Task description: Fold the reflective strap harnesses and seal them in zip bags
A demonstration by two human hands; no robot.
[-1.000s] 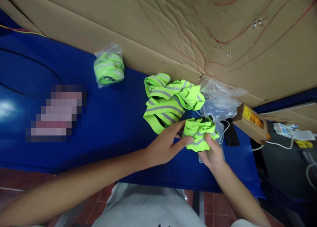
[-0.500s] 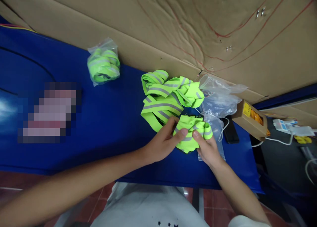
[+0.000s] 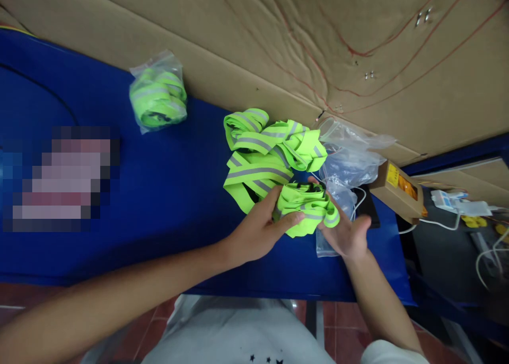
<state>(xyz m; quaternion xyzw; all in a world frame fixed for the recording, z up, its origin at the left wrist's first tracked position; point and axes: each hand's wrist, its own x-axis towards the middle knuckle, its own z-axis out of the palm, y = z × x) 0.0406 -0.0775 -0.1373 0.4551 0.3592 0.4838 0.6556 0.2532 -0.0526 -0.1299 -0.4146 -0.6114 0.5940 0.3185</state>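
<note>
My left hand (image 3: 260, 227) grips a folded neon-green reflective strap bundle (image 3: 306, 206) from its left side, thumb underneath. My right hand (image 3: 347, 234) lies under the bundle's right end with its fingers spread, palm up, over a small clear plastic bag (image 3: 340, 215) on the blue table (image 3: 159, 194). Just behind the bundle lies a loose pile of neon-green reflective straps (image 3: 266, 154).
A bagged strap bundle (image 3: 158, 92) sits at the back left by the cardboard wall (image 3: 278, 41). Crumpled clear bags (image 3: 352, 154), a brown box (image 3: 397, 189) and a black phone (image 3: 368, 207) lie at the right. A dark side table with cables (image 3: 465, 221) stands further right.
The bundle has been turned and lifted slightly back. My right hand has let go of its grip and opened beneath the bundle's right end.
</note>
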